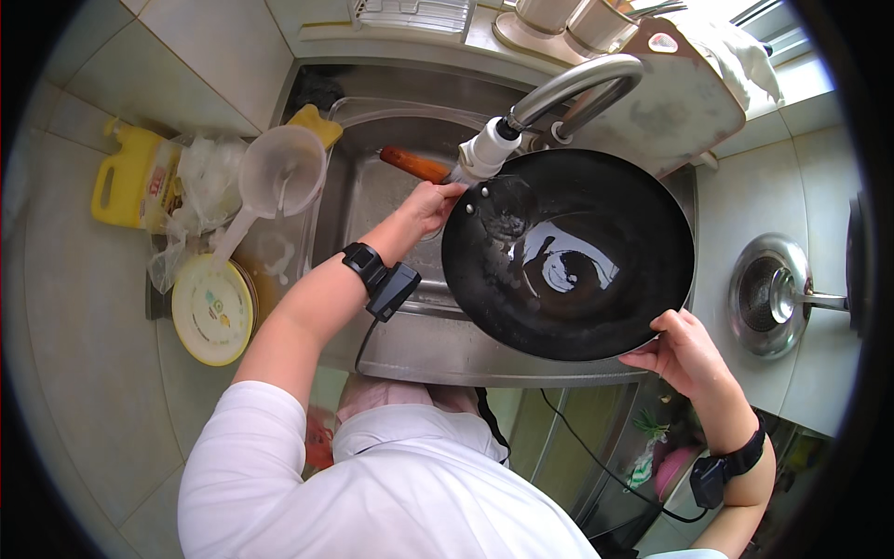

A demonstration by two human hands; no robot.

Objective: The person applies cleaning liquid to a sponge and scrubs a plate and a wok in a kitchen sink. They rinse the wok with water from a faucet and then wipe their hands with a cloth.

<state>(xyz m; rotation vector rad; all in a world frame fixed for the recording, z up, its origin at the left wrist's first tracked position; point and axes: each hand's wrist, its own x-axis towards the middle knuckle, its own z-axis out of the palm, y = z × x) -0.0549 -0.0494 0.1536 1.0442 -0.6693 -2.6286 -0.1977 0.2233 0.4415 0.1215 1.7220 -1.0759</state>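
A black wok (628, 209) is held over the stainless steel sink (363, 202). My left hand (429, 209) grips it near the riveted base of its wooden handle (413, 163). On the opposite side, my right hand (691, 356) pinches the wok's rim between thumb and fingers. A little water (569, 262) lies in the bottom, reflecting light. Above the handle side hangs the white spray head (485, 154) of a curved metal faucet (594, 66), with water coming down into the wok.
Left of the sink are a plastic ladle (283, 168), a yellow sponge (318, 126), a yellow jug (129, 175) and a plate (211, 311). A cutting board (670, 105) leans behind the faucet. On the right counter lies a metal pot lid (768, 297).
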